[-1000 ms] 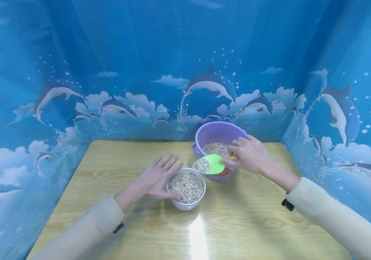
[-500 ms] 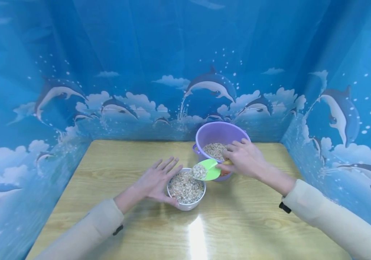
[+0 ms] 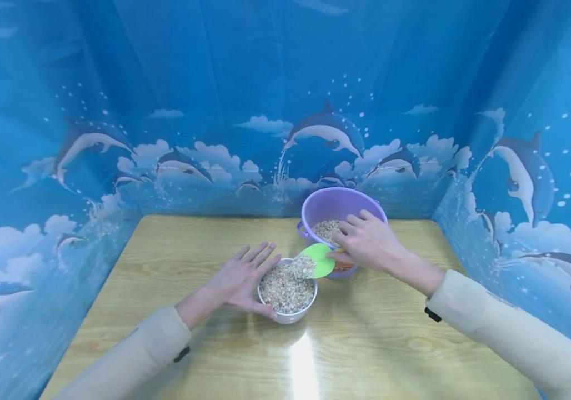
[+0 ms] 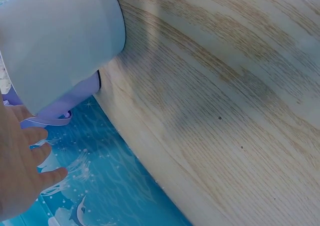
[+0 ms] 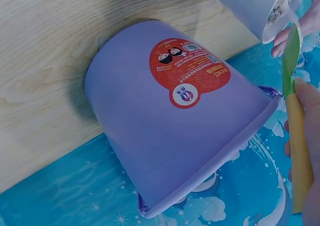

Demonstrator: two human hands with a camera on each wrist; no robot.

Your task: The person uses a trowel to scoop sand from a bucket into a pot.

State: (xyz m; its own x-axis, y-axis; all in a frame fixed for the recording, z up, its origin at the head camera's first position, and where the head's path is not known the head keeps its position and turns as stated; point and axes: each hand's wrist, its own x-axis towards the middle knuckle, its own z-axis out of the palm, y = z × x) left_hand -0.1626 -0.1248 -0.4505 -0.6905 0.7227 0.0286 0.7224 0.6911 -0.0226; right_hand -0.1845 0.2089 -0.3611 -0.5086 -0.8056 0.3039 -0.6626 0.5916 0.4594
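Note:
My right hand [image 3: 369, 242] grips the yellow handle [image 5: 300, 156] of a small green toy shovel [image 3: 322, 261]. Pale gravel lies on the shovel's blade, whose tip is over the right far rim of a white bowl [image 3: 290, 319]. Gravel [image 3: 285, 294] fills the bowl almost to its rim. At the bowl's left side is my left hand [image 3: 238, 279], its fingers straight and spread, the thumb along the near rim. The left wrist view has the bowl's outer wall [image 4: 60, 46] close by, with fingers [image 4: 42, 156] of the left hand beyond its mouth.
Behind the bowl and to its right stands a purple bucket [image 3: 332, 201] with gravel inside and a red label [image 5: 192, 66]. Both stand on a wooden table [image 3: 190, 355]. A blue dolphin-print curtain [image 3: 245, 66] surrounds the table's back and sides.
My right hand has moved left and slightly nearer, taking the loaded shovel from the bucket's front edge to over the bowl. My left thumb has shifted from over the gravel to the bowl's near rim.

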